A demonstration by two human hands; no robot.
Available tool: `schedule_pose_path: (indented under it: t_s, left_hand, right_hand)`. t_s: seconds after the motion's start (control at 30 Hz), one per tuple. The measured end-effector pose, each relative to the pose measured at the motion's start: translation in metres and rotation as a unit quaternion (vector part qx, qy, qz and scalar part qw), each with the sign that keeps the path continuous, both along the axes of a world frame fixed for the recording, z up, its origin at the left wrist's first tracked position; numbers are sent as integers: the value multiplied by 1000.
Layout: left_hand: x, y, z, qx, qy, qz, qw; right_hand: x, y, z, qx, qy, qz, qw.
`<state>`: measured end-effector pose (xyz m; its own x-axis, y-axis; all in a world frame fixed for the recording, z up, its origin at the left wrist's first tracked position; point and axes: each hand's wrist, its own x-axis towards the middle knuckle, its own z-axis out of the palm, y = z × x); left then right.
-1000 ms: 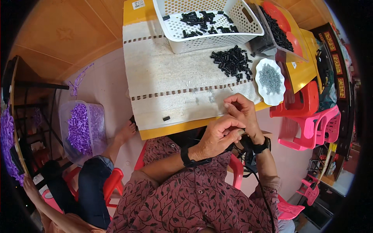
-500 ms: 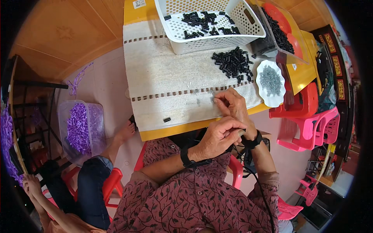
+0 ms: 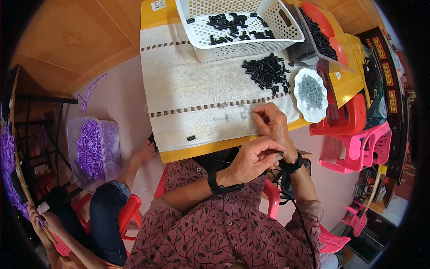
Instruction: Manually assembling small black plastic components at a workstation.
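My right hand reaches onto the beige cloth, its fingertips down among a few tiny grey bits; I see nothing held in it. My left hand is curled into a loose fist at the table's near edge, against my right wrist; whether it holds anything is hidden. A pile of small black pieces lies on the cloth just beyond my right hand. To its right, a white scalloped dish holds small grey parts. One black piece lies alone near the front edge.
A white perforated basket with more black pieces stands at the back, beside a clear tray of them. Red stools and pink stools crowd the right. At left, another person sits by a tub of purple pieces.
My hands, joined at the table's edge a second ago, have parted. The right hand moved forward onto the cloth while the left stayed back at the edge.
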<state>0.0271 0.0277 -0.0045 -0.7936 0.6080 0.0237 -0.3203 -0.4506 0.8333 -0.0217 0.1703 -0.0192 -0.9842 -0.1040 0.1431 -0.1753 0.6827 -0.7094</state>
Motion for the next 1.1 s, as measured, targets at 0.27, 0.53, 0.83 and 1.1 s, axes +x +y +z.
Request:
schedule_pose_path:
  t_s: [0.27,0.53,0.83,1.1]
  left_hand:
    - [-1,-1,-2,25,-64,-17,997]
    - [-21,-14,2,114,-226,-3,967]
    - [-18,-14,4,118,-222,-16,968]
    - [-1,-3,9,93,-195,-125,968]
  right_hand:
    - [-5,-1,-9,18,42,29,999]
    - [6,4,-1,-3,-15,-21,1000]
    - [13,9,-5,-22,-4,-67,998]
    - [16,9,-3,-10,10,-53,999]
